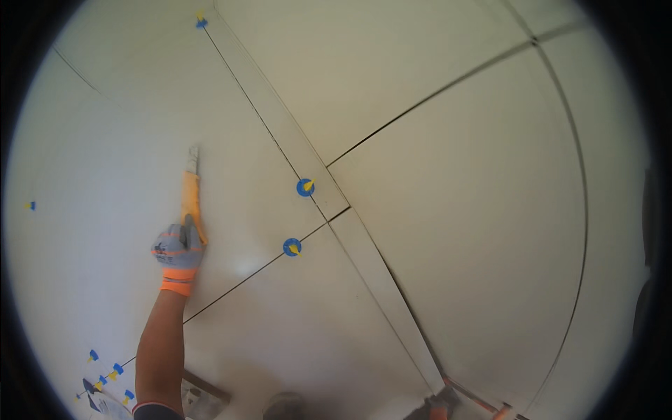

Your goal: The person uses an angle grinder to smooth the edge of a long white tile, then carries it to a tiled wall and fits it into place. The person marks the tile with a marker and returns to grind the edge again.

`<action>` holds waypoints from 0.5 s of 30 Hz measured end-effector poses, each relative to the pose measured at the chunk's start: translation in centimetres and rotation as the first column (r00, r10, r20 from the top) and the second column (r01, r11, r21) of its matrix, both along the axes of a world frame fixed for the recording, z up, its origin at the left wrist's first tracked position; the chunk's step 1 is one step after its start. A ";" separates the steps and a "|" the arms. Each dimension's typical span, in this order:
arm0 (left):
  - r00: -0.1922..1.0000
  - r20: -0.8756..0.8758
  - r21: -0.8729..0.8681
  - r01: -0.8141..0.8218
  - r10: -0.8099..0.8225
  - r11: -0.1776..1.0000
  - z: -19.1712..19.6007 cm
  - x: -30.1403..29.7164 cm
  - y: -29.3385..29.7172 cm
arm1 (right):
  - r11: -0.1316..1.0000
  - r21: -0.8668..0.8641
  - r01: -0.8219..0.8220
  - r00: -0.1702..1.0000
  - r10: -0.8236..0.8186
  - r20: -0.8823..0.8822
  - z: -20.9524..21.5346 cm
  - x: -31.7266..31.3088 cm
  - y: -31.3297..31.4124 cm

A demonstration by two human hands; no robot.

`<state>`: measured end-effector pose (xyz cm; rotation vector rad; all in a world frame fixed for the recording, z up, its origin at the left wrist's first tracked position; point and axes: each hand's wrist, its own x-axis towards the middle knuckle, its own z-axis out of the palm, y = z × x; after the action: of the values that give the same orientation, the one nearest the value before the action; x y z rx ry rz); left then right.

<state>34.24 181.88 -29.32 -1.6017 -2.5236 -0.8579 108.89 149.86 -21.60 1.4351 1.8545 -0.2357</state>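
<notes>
The yellow-handled tool (191,196) lies far of the gloved left hand (177,246), whose fingers close around its near end. Positioning it over the pale tile (105,168) seems the step in hand; next calls for a steady grip. Whether its tip touches is unclear. Right stand blue-and-yellow clips (305,187).

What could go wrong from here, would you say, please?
The yellow-handled tool in the gloved left hand could scratch the pale tile if its tip drags across the surface. Blue-and-yellow tile-levelling clips stand on the dark joints, so a stray knock might loosen one.
</notes>
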 end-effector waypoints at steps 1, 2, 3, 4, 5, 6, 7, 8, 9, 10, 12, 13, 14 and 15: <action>0.998 -0.040 0.054 0.042 -0.040 0.998 -0.3 -0.3 -0.2 | 0.994 -0.041 0.101 0.995 -0.100 0.031 0.9 -1.4 1.1; 0.997 -0.061 0.045 0.046 -0.044 0.998 -0.4 -0.5 0.0 | 0.903 -0.061 0.426 0.893 -0.430 -0.130 1.2 -3.0 2.6; 0.990 -0.106 -0.001 0.088 -0.088 0.996 -0.2 -0.8 -0.1 | 0.652 -0.097 0.752 0.605 -0.741 -0.291 1.4 -4.5 4.1; 0.990 -0.093 0.013 0.111 -0.109 0.994 -0.1 -0.9 0.3 | 0.356 -0.109 0.928 0.281 -0.863 -0.420 1.6 -6.1 5.6; 0.990 -0.099 0.043 0.106 -0.101 0.993 0.2 -0.9 0.5 | 0.149 -0.091 0.985 0.109 -0.931 -0.350 1.2 -7.3 7.3; 0.984 -0.125 0.100 0.138 -0.125 0.985 0.3 -0.9 0.9 | -0.051 -0.093 0.994 -0.078 -0.946 -0.314 1.2 -8.5 8.8; 0.988 -0.098 0.117 0.134 -0.123 0.984 0.5 -0.9 1.1 | -0.089 -0.051 0.995 -0.100 -0.956 -0.275 1.2 -9.4 9.8; 0.984 -0.094 0.160 0.165 -0.151 0.973 0.5 -0.9 1.3 | -0.114 -0.046 0.992 -0.122 -0.956 -0.266 1.2 -9.9 10.6; 0.980 -0.094 0.203 0.191 -0.175 0.960 0.5 -0.8 1.3 | -0.134 -0.043 0.990 -0.141 -0.956 -0.257 1.3 -10.1 11.1; 0.984 -0.067 0.141 0.172 -0.164 0.975 0.5 -0.9 1.1 | -0.140 -0.027 0.990 -0.142 -0.962 -0.232 1.3 -10.0 11.3; 0.990 -0.040 0.035 0.139 -0.137 0.990 0.4 -1.0 0.7 | -0.161 -0.038 0.986 -0.165 -0.969 -0.186 1.4 -9.1 10.6; 0.992 -0.021 0.035 0.127 -0.126 0.991 0.2 -1.0 0.6 | -0.200 -0.068 0.977 -0.210 -0.953 -0.217 1.4 -8.4 10.0; 0.993 -0.023 0.062 0.119 -0.118 0.991 0.0 -1.0 0.5 | -0.248 -0.142 0.958 -0.278 -0.926 -0.256 1.4 -7.8 9.3; 0.994 -0.033 0.095 0.108 -0.106 0.990 -0.2 -1.0 0.5 | -0.303 -0.160 0.939 -0.339 -0.892 -0.299 1.2 -7.3 8.8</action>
<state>33.21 182.40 -29.50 -1.7193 -2.3578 -0.9451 101.57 158.64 -20.45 2.9115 0.0889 -1.2366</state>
